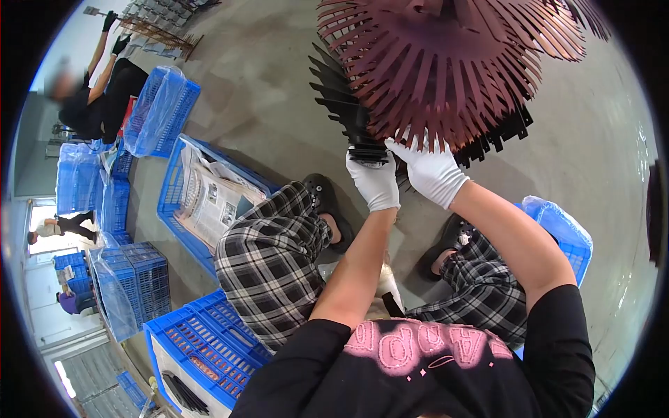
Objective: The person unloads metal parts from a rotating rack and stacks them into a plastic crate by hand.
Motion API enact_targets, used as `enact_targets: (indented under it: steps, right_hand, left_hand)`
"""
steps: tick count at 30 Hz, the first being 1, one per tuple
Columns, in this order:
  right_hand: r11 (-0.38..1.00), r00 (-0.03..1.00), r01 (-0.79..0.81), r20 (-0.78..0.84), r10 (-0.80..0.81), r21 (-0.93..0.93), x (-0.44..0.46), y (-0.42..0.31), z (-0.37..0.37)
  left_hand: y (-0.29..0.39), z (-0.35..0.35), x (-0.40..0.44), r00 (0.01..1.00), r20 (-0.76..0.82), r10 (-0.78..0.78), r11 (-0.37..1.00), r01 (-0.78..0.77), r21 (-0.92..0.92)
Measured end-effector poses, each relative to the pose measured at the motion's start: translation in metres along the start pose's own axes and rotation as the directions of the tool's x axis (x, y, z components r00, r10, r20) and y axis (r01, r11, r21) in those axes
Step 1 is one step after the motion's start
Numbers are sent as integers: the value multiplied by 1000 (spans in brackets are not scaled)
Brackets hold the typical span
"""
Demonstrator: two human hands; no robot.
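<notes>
A large round fan of reddish-brown flat strips (425, 76) hangs in front of me, the strips spreading outward from a middle part. Below and behind it on the left are dark, blade-like strips (341, 104). My left hand (373, 182), in a white glove, is closed around a stack of black strips (368, 153) at the fan's lower left. My right hand (433, 169), gloved too, reaches up to the lower tips of the reddish-brown strips, its fingers closed at one of them. The fingertips are partly hidden among the strips.
A blue crate (167, 191) with newspapers (216, 202) stands left of my knee. Nearer is another blue crate (202, 327) with black strips (182, 393) at its side. A plastic-lined blue crate (575, 240) stands at right. Further left are stacked crates (139, 279) and several people.
</notes>
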State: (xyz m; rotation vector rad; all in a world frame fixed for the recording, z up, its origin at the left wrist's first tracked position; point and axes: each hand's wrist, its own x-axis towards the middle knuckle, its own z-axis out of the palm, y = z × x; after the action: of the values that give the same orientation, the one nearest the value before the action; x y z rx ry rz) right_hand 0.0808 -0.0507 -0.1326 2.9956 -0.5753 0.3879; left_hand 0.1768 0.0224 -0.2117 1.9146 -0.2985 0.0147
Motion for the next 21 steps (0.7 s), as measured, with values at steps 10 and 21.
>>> enact_targets:
  steps: [10,21]
  right_hand:
    - [994,998,-6,60,13,-105,7,-9,-6]
    - [998,984,58,-167,-60,-19,2,-6,-10]
  left_hand:
    - [-22,10,9,997,43,59,996,-62,71]
    - [-22,-14,3,990,-24,135,984,-132,117]
